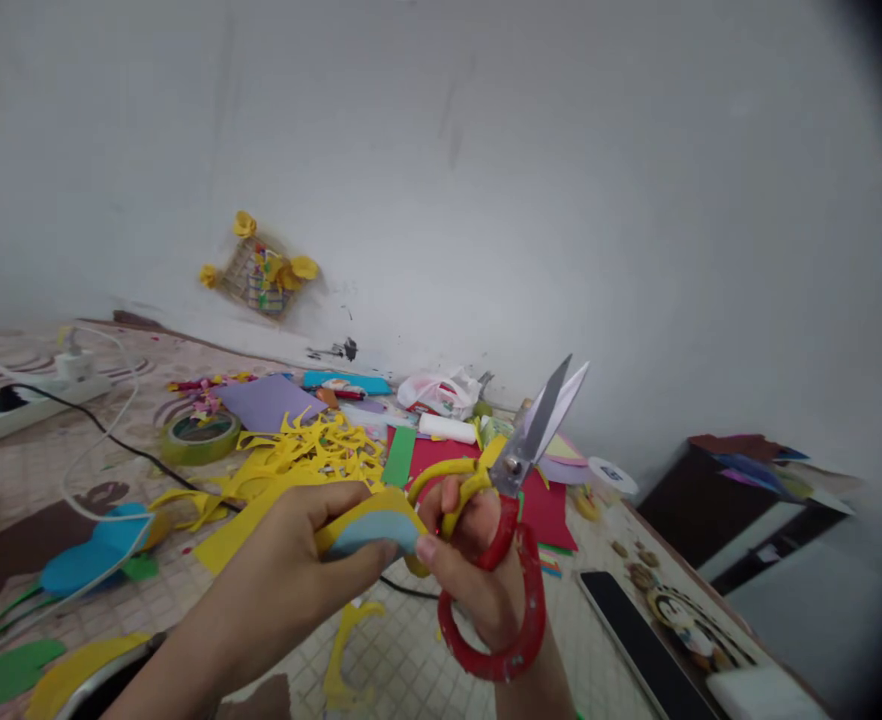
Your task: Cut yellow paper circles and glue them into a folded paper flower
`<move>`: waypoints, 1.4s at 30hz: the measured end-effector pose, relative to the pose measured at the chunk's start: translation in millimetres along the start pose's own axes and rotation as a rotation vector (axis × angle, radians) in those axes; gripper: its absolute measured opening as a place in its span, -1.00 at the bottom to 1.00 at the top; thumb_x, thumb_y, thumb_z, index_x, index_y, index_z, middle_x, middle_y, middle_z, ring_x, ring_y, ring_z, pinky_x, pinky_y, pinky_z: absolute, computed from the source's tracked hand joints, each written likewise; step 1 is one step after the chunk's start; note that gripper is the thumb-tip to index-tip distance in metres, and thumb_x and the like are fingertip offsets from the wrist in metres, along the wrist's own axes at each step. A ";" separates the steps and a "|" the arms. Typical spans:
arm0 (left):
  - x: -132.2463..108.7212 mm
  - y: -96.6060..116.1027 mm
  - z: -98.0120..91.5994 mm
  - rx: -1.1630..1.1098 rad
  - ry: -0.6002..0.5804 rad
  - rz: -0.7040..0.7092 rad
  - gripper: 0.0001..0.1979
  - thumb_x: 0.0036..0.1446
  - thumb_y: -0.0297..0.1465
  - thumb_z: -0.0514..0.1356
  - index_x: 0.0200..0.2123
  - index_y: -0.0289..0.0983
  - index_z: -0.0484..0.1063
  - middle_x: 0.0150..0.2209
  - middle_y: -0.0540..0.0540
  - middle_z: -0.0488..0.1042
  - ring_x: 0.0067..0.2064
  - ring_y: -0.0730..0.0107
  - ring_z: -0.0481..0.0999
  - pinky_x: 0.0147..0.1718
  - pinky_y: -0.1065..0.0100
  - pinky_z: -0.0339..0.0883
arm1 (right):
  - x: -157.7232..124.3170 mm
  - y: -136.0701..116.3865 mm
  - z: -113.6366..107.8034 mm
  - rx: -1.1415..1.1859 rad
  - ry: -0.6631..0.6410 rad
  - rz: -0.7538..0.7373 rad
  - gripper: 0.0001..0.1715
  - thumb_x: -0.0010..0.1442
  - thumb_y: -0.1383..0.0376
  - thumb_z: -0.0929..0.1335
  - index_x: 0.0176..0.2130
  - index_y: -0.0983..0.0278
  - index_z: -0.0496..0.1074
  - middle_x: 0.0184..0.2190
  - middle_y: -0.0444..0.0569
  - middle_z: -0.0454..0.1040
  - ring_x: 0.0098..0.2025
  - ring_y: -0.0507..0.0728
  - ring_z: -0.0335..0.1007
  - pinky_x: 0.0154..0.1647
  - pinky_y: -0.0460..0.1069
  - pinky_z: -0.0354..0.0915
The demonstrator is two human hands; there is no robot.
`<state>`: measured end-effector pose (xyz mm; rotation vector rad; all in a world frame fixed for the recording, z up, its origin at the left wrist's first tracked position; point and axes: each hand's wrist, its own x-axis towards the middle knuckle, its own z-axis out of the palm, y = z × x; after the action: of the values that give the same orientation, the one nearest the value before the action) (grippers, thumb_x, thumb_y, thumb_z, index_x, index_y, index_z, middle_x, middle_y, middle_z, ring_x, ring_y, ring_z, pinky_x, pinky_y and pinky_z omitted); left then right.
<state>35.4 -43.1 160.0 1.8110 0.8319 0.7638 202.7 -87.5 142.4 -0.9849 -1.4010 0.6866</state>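
My left hand [298, 560] pinches a piece of yellow paper [392, 503] with a light blue paper shape [370, 533] lying against it. The thumb presses on the blue face, with the fingers behind. My right hand [478, 570] is closed around a pair of scissors [512, 462] with red and yellow handles. Its blades point up and away, slightly parted, clear of the paper. The right thumb and fingertips also touch the yellow paper's right end. Beyond my hands lies a heap of yellow paper scraps [325, 450]. One curled yellow offcut [347, 650] lies below.
A roll of tape [199, 440], a purple sheet [270, 402] and a power strip [36, 405] are on the left. Cables cross the table there. Red paper [550, 508] lies behind the scissors. A phone [640, 640] is at right, near a dark box [703, 500].
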 end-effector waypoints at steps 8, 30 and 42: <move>2.6 -7.9 4.1 -0.096 0.024 -0.014 -0.78 0.01 -0.23 0.22 -0.39 -0.28 0.46 -0.49 0.04 0.38 -0.47 0.48 0.27 -0.53 0.49 0.19 | 1.1 0.4 8.6 0.104 0.034 -0.046 -0.76 0.00 0.42 0.33 -0.36 0.19 0.17 -0.49 -0.23 0.25 -0.48 0.01 0.19 -0.49 -0.08 0.22; -15.6 0.3 -50.0 -0.666 0.555 -0.037 -0.77 -0.16 -0.24 0.40 -0.47 -0.23 0.48 -0.56 0.07 0.50 -0.57 0.50 0.44 -0.62 0.53 0.29 | 6.0 80.2 4.8 -0.096 -0.490 0.325 -0.53 0.09 -0.15 0.33 -0.36 0.18 0.45 -0.60 -0.15 0.29 -0.60 0.05 0.19 -0.66 -0.10 0.15; -9.3 -12.5 -36.2 -0.502 0.397 0.036 -0.74 -0.04 -0.17 0.33 -0.48 -0.23 0.43 -0.51 0.05 0.45 -0.47 0.42 0.44 -0.51 0.44 0.31 | -14.6 34.4 10.8 -0.319 -0.347 0.033 -0.24 -0.05 -0.31 0.32 -0.09 0.16 0.39 -0.26 0.01 0.46 -0.31 0.20 0.35 -0.28 0.00 0.30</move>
<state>-1.3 -28.6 159.3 1.2468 0.7691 1.2572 196.1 -82.6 104.4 -1.1780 -1.8428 0.6943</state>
